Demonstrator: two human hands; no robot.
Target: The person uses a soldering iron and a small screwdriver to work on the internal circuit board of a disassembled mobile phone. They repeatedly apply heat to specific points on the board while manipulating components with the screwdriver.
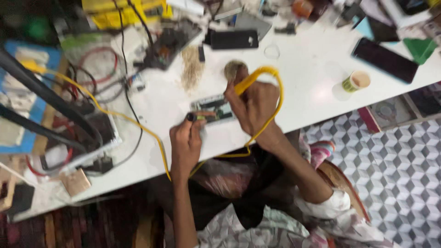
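My right hand [256,103] grips a yellow-handled soldering iron [247,81], its tip down on a small opened phone with a bare circuit board [216,109] lying on the white table [298,78]. The iron's yellow cable [277,98] loops over my wrist and trails left across the table. My left hand [186,142] holds a thin dark tool [195,117] pointed at the left end of the phone. The frame is blurred, so the exact contact points are unclear.
A paper cup [356,81] stands to the right, next to a dark phone [385,59]. A black case [234,39], tangled wires [98,73] and parts crowd the back and left. A brush-like bundle [192,69] lies behind the phone. The patterned floor [395,156] shows right.
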